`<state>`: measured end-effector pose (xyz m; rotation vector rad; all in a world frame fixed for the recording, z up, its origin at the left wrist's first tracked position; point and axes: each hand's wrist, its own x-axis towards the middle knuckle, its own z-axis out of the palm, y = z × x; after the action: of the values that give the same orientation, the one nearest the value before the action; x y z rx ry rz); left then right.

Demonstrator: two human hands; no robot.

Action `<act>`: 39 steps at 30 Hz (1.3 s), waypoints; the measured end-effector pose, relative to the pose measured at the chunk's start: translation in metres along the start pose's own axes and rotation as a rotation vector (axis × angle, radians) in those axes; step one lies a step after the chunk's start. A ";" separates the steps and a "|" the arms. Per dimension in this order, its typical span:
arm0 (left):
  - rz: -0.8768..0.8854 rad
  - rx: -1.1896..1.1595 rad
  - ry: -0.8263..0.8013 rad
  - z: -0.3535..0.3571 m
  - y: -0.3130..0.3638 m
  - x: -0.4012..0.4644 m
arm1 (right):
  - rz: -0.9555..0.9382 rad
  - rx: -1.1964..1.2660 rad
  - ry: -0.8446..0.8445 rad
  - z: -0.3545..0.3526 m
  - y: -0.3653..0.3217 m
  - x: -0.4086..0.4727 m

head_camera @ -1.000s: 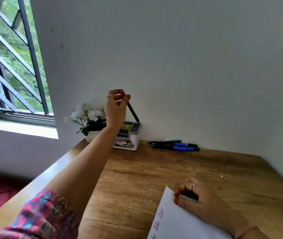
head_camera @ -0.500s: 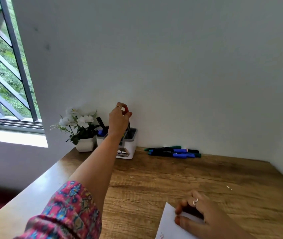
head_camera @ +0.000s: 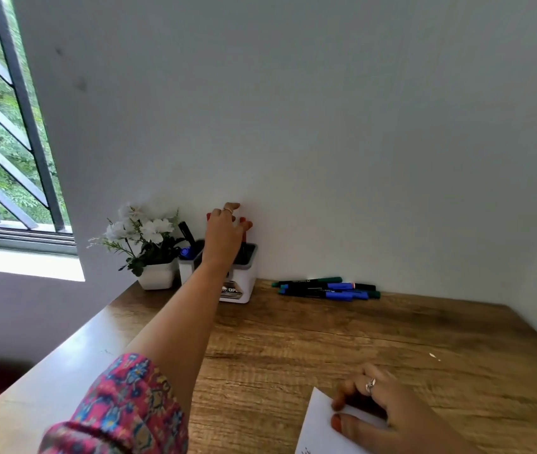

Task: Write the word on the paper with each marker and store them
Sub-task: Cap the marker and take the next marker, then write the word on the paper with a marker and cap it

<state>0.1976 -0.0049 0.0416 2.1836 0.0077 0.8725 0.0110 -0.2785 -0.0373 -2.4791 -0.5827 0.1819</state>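
paper (head_camera: 317,430): cut by bottom edge | holder (head_camera: 250,273): label partly behind arm | left-hand grip: unclear

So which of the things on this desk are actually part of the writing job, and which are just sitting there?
Part of the job:
- paper, under the right hand
- white holder, where the left hand reaches
- red markers standing in the holder
- loose markers lying by the wall

Just sitting there:
- flower pot
- window
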 end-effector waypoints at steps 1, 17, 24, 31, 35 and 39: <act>0.004 0.001 0.029 -0.001 0.001 -0.001 | 0.002 -0.007 0.003 0.001 0.001 0.000; 0.360 0.401 -0.551 0.049 0.023 -0.086 | -0.031 -0.002 0.039 0.001 0.001 -0.005; 0.279 0.518 -0.583 0.067 0.012 -0.086 | -0.063 0.017 0.056 0.002 0.005 -0.004; 0.272 0.369 -0.511 0.063 0.021 -0.085 | -0.090 0.025 0.066 0.003 0.008 -0.005; 0.222 0.079 -0.376 0.038 0.038 -0.091 | -0.102 0.039 0.072 0.002 0.007 -0.006; 0.023 -0.381 -0.291 -0.004 0.050 -0.108 | -0.111 0.012 0.063 0.002 0.003 -0.008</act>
<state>0.0999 -0.0668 0.0140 1.9299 -0.3032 0.5103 0.0047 -0.2834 -0.0404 -2.4238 -0.6883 0.0639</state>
